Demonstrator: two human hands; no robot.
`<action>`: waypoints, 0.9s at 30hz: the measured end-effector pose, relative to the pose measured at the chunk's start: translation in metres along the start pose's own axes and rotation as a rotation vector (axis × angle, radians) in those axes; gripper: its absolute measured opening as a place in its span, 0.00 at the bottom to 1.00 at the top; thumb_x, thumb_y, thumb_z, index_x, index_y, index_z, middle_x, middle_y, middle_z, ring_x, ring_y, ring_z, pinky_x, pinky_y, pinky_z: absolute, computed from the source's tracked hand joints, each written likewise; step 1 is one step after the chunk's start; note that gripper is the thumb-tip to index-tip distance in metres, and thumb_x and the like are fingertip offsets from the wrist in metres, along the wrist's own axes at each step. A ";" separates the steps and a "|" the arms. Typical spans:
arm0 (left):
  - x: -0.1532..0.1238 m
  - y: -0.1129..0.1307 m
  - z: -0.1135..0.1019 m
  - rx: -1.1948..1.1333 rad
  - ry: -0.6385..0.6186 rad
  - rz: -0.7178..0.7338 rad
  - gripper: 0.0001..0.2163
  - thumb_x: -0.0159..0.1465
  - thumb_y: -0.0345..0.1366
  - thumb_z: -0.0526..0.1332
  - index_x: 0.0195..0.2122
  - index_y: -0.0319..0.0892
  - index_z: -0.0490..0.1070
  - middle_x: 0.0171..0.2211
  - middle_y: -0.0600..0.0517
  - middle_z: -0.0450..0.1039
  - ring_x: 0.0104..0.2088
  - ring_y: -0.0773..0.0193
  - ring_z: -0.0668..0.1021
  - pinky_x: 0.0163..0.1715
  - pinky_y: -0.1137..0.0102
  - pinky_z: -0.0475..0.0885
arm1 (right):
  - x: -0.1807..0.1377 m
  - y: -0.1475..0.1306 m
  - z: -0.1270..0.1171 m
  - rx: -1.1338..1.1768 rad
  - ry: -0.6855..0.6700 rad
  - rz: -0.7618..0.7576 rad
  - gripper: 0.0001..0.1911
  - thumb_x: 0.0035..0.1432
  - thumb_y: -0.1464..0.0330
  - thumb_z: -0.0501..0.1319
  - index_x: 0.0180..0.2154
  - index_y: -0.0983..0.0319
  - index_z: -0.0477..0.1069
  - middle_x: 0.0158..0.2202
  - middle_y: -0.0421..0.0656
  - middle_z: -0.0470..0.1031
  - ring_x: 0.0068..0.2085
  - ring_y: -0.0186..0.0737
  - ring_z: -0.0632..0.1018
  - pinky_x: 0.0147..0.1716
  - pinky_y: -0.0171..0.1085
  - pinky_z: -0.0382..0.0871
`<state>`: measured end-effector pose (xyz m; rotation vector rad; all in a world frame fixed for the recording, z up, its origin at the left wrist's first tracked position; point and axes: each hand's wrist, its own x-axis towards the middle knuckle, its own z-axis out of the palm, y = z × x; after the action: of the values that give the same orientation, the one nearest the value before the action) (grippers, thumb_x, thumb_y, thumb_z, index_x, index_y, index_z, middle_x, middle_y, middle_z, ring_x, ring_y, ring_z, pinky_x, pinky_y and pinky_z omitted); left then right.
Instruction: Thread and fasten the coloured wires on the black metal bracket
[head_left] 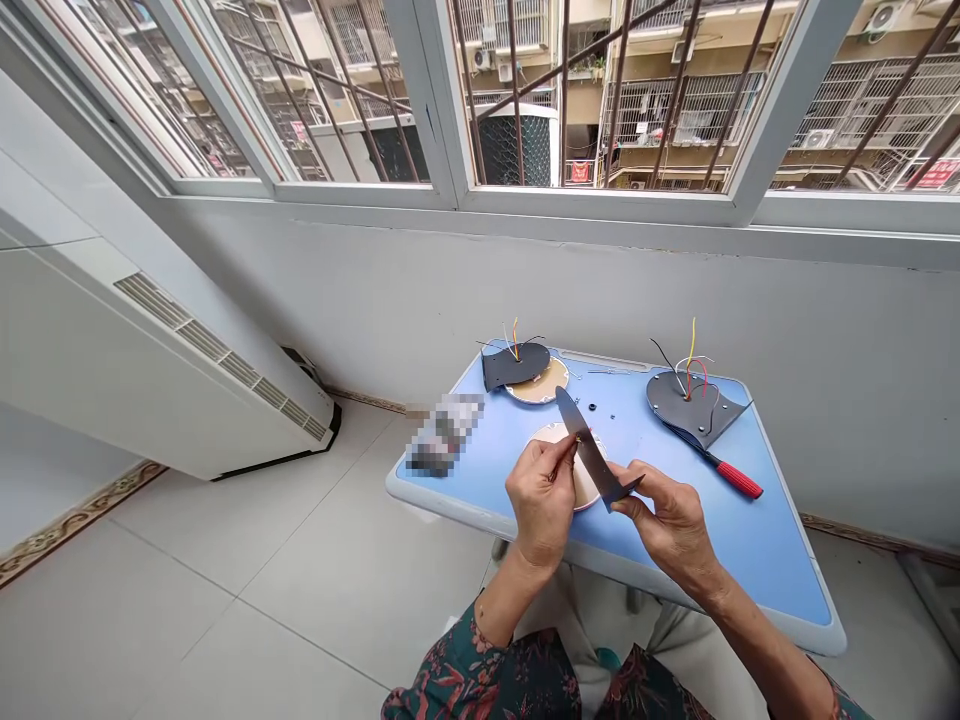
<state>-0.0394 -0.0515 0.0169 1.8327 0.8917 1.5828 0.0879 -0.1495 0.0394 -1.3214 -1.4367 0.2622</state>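
My left hand [541,492] and my right hand [667,518] hold a dark grey flat sheet piece [589,452] edge-on between them, above a small blue table [757,545]. The left fingers pinch the piece near its middle, where thin coloured wires show. The right thumb and fingers pinch its lower corner. Under the piece lies a pale round disc [555,436]. Both hands are closed on the piece.
Two more dark sheet pieces with coloured wires lie at the table's back: one [514,364] on a round disc, another [694,405] at the right. A red-handled screwdriver [731,475] lies beside it. A white air-conditioner unit [150,370] stands at left; a wall and barred window are behind.
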 end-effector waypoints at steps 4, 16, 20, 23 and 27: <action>0.001 0.000 0.002 -0.036 0.014 -0.034 0.06 0.68 0.32 0.64 0.41 0.44 0.82 0.29 0.53 0.76 0.29 0.68 0.77 0.33 0.72 0.74 | 0.000 0.004 0.000 0.037 0.028 0.027 0.02 0.60 0.71 0.65 0.36 0.58 0.77 0.27 0.37 0.73 0.28 0.34 0.71 0.29 0.33 0.68; 0.001 -0.003 0.004 -0.105 0.044 -0.123 0.06 0.67 0.35 0.65 0.34 0.41 0.79 0.29 0.52 0.75 0.29 0.67 0.77 0.30 0.72 0.72 | 0.002 0.011 0.004 0.048 0.031 0.044 0.05 0.61 0.68 0.65 0.39 0.59 0.79 0.28 0.39 0.77 0.28 0.35 0.74 0.31 0.34 0.73; 0.006 0.000 0.005 -0.159 -0.025 -0.218 0.05 0.66 0.32 0.64 0.34 0.41 0.79 0.31 0.51 0.77 0.34 0.65 0.78 0.34 0.72 0.73 | 0.006 0.006 -0.002 -0.024 -0.043 -0.024 0.05 0.60 0.73 0.64 0.36 0.57 0.77 0.28 0.38 0.76 0.29 0.35 0.75 0.30 0.34 0.71; 0.009 0.000 0.006 -0.205 -0.054 -0.314 0.05 0.65 0.30 0.63 0.32 0.41 0.78 0.31 0.51 0.78 0.34 0.65 0.79 0.35 0.71 0.74 | 0.008 0.005 -0.003 -0.119 -0.109 -0.107 0.07 0.61 0.74 0.62 0.35 0.55 0.75 0.31 0.40 0.78 0.28 0.35 0.73 0.28 0.34 0.69; 0.007 -0.002 0.006 -0.162 -0.050 -0.266 0.06 0.67 0.32 0.63 0.33 0.41 0.78 0.33 0.50 0.79 0.35 0.63 0.79 0.36 0.69 0.76 | 0.008 0.005 -0.001 -0.206 -0.120 -0.157 0.07 0.63 0.73 0.62 0.38 0.54 0.75 0.30 0.39 0.78 0.25 0.34 0.72 0.25 0.33 0.68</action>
<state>-0.0335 -0.0447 0.0187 1.5636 0.9138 1.3949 0.0935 -0.1421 0.0400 -1.3670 -1.6961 0.0918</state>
